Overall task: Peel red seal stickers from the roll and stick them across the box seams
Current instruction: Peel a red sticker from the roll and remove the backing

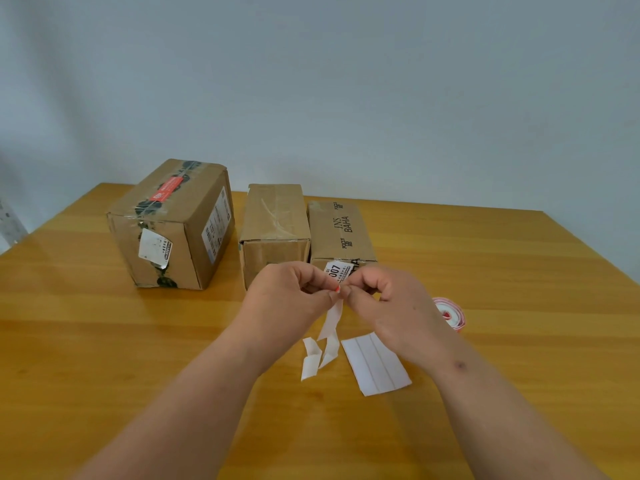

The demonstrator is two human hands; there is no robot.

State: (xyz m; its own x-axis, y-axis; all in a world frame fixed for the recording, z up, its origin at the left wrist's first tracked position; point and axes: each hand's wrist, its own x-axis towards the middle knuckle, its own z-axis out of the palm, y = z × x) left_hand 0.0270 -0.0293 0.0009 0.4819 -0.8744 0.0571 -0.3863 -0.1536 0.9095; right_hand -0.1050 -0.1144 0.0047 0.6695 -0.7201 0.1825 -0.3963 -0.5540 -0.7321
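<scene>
both hands meet at frame centre, just below the boxes. left hand (294, 292) and right hand (381, 299) each have fingers curled, pinching the top of a thin white backing strip (332, 320) w/ a tiny bit of red sticker (337, 289) showing between the fingertips. the strip hangs down limp, matte paper, slightly twisted.

under it on the table lie curled white backing scraps (317, 356), bent & folded, and right of them a flat white backing sheet (375, 363), rectangular, w/ two faint lengthwise score lines. the sticker roll (450, 313) sits centre-right, partly hidden behind the right wrist: red & white, loosely coiled, lying on its side.

three brown corrugated cardboard boxes in a row, upper-centre. large box (173, 223) at left, clear tape w/ dark print along its top seam, a red seal sticker (167, 190) across that seam, white labels on the near end & the right side. middle box (275, 230) has wrinkled clear tape on top, no red visible. right box (341, 233), touching the middle one, has black print "ins baha" on top & a white label reading "007" on its near end, partly covered by fingers.

table (104, 341) is glossy honey-coloured wood, visible grain, soft reflections. plain pale blue-grey wall behind.
</scene>
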